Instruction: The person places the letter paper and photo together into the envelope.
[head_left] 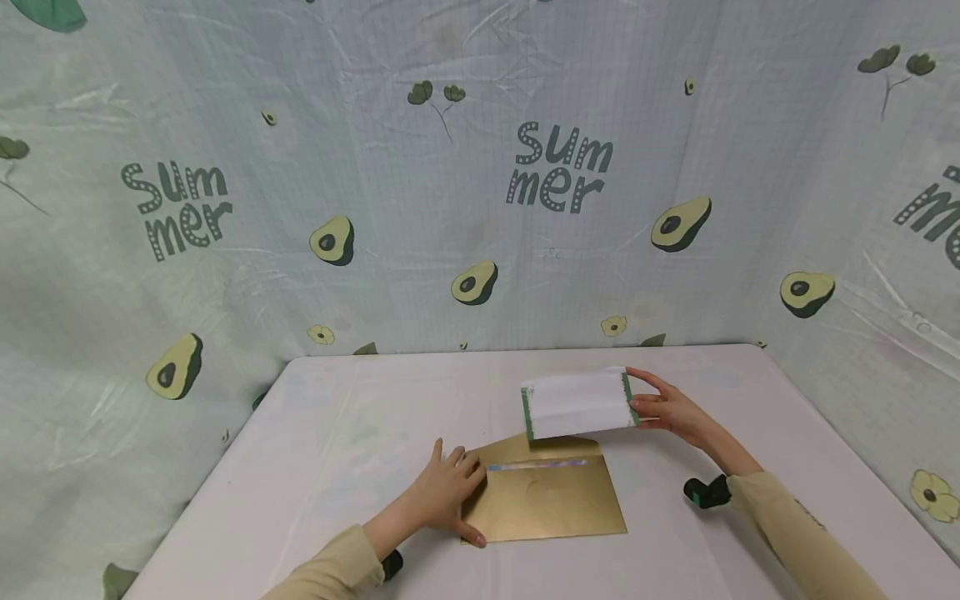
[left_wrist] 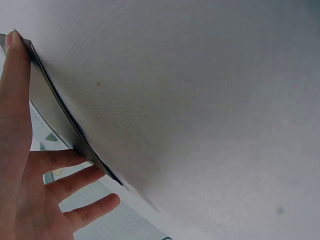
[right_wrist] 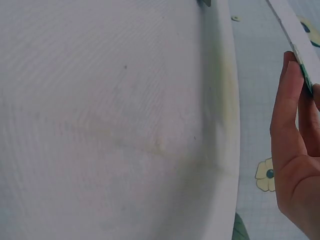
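Note:
A gold envelope [head_left: 551, 500] with its flap raised toward the back lies on the table in the head view. My left hand [head_left: 444, 490] holds its left side, thumb at the near corner and fingers at the far one. In the left wrist view, the envelope's edge [left_wrist: 60, 107] runs between the thumb and the fingers. My right hand [head_left: 670, 410] pinches a white card [head_left: 577, 404] with green side borders by its right edge. The card hovers above the flap, its lower edge overlapping it. At the right wrist view's border, my right fingers grip a sliver of the card [right_wrist: 300, 52].
The white-covered table [head_left: 360, 442] stands before a pale curtain [head_left: 405, 192] printed with avocados and lettering. A black device [head_left: 707, 492] sits under the right wrist, and another [head_left: 392, 565] shows beside the left wrist.

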